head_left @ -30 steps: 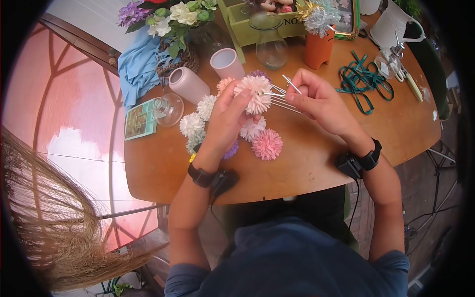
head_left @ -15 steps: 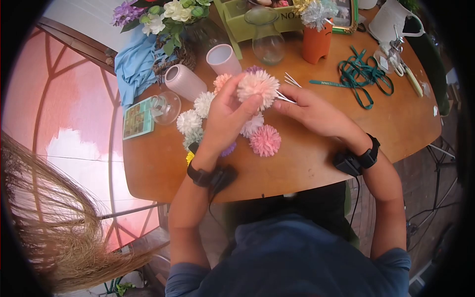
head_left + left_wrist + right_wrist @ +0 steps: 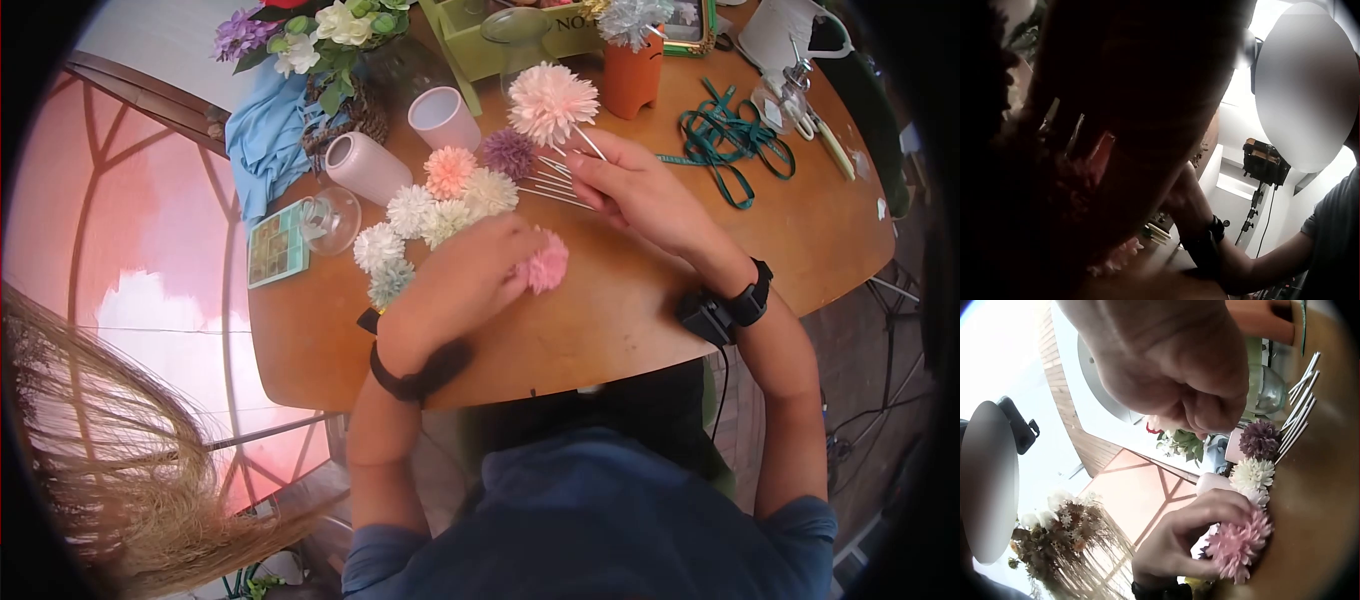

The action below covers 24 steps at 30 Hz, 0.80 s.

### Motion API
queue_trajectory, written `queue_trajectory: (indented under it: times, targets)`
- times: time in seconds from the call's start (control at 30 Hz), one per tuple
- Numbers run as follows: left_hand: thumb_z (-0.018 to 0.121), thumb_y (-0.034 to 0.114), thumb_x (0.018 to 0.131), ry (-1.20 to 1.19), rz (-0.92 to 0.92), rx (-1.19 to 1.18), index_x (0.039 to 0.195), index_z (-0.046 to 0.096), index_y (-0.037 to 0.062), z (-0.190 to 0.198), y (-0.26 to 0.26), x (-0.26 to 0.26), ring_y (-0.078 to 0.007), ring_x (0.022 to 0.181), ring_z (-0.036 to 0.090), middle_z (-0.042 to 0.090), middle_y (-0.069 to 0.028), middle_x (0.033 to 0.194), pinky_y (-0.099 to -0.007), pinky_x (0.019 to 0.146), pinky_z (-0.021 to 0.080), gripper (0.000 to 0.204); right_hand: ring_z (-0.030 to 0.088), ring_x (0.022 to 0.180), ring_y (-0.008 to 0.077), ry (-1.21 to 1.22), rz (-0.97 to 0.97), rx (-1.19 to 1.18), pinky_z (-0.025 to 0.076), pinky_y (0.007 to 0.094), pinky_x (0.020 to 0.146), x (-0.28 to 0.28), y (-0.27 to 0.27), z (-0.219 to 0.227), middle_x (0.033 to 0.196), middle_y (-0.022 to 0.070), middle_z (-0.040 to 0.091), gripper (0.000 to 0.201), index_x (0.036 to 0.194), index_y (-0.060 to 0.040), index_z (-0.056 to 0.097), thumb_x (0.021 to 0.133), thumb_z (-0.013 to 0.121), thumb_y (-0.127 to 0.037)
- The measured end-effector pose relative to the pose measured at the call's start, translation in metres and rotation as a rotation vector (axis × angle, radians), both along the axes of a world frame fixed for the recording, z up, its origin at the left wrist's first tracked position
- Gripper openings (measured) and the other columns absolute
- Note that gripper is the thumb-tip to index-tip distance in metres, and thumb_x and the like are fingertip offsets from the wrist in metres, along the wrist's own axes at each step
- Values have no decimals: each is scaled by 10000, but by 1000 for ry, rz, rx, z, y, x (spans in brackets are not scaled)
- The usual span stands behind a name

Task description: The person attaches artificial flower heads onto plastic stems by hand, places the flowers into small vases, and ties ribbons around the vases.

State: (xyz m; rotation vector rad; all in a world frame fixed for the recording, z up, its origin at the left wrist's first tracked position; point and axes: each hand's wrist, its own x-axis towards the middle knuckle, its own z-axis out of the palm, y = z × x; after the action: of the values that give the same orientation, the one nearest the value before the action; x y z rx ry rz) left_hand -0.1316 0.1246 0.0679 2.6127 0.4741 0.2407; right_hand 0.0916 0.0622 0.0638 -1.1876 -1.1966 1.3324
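Note:
My right hand (image 3: 645, 200) pinches the thin white stem of a pale peach-pink pompom flower (image 3: 553, 103), its head above the fingers. Over the table's near-middle, my left hand (image 3: 465, 275) has its fingers round a deeper pink flower (image 3: 548, 263); the right wrist view shows the thumb and fingers of that hand (image 3: 1175, 534) on either side of the pink bloom (image 3: 1241, 547). Cream, white, peach and purple flower heads (image 3: 508, 153) lie just beyond. Several white sticks (image 3: 1299, 422) lie beside the purple one. The left wrist view is mostly dark.
Two pink vases (image 3: 370, 170), a glass vase and an orange pot (image 3: 633, 78) stand toward the back. Green ribbon (image 3: 735, 140) lies at the right, near a white pitcher (image 3: 785, 38). A glass piece and a mint-coloured box (image 3: 278, 245) are at the left.
My left hand has let go of the pale peach-pink flower and moved down to the pink one. My right hand now holds the pale flower by its stem, raised slightly.

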Motion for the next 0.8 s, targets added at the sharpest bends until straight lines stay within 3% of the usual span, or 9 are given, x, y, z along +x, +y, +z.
queue_trajectory:
  times: [0.03, 0.1, 0.13, 0.2, 0.23, 0.3, 0.43, 0.6, 0.8]
  targets:
    - [704, 79, 794, -2, 2, 1, 1156, 606, 41, 1, 3, 0, -245, 957, 630, 623, -72, 1120, -339, 843, 507, 376, 348, 551, 15, 0, -61, 12, 278, 182, 476, -2, -1, 2, 671, -83, 417, 266, 1189, -107, 569, 1015, 459, -276]
    - [643, 87, 885, -202, 217, -302, 1216, 567, 3, 3, 9, 2, -188, 950, 630, 632, -69, 1116, -320, 822, 513, 350, 350, 548, 13, 23, -79, -9, 267, 183, 471, -4, -3, 8, 666, -79, 427, 236, 1171, -114, 550, 1013, 463, -266]
    - [643, 87, 885, -206, 218, -301, 1216, 567, 3, 2, 9, 3, -188, 950, 630, 632, -69, 1116, -320, 822, 513, 350, 351, 545, 12, 48, -97, -29, 257, 183, 465, -4, -4, 10, 662, -74, 436, 206, 1154, -120, 531, 1012, 467, -255]
    - [602, 191, 947, -594, 301, -864, 1231, 551, 17, -1, 12, 5, -155, 849, 617, 637, -68, 1061, -289, 744, 501, 338, 349, 540, 13, 68, -74, -40, 250, 184, 459, -3, -4, 11, 657, -71, 436, 193, 1139, -115, 532, 1009, 476, -246]
    - [602, 191, 947, -597, 303, -861, 1231, 551, 17, -2, 15, 4, -155, 849, 617, 637, -68, 1061, -289, 744, 501, 338, 346, 535, 13, 92, -53, -57, 242, 185, 454, -2, -5, 11, 652, -68, 435, 180, 1125, -110, 533, 1006, 484, -237]
    - [554, 239, 986, -623, 256, -1117, 1284, 513, -4, -4, 21, 0, -143, 849, 617, 631, -79, 1090, -278, 754, 512, 387, 344, 529, 15, 147, -20, -79, 238, 184, 450, -2, -6, 12, 643, -68, 433, 176, 1112, -100, 535, 1002, 496, -232]
    - [519, 241, 999, -666, 234, -1166, 1306, 501, 6, -8, 24, 0, -157, 855, 618, 632, -95, 1110, -292, 754, 521, 387, 338, 513, 12, 267, 106, -114, 243, 184, 446, 4, -7, 12, 640, -58, 466, 164, 1073, -88, 549, 974, 540, -219]
    - [455, 208, 1016, -711, 110, -1303, 1333, 469, 1, -11, 28, 0, -173, 908, 620, 628, -125, 1145, -312, 763, 531, 379, 345, 496, 14, 279, 90, -96, 258, 183, 441, 3, -7, 13, 605, -65, 436, 152, 1010, -66, 587, 971, 566, -211]
    - [464, 205, 1008, -647, 154, -1220, 1315, 484, 6, -8, 24, 3, -186, 1018, 620, 618, -129, 1186, -315, 789, 524, 366, 399, 508, 14, 244, 90, -65, 298, 181, 438, 1, -7, 9, 625, -60, 468, 145, 981, -51, 600, 948, 606, -191]
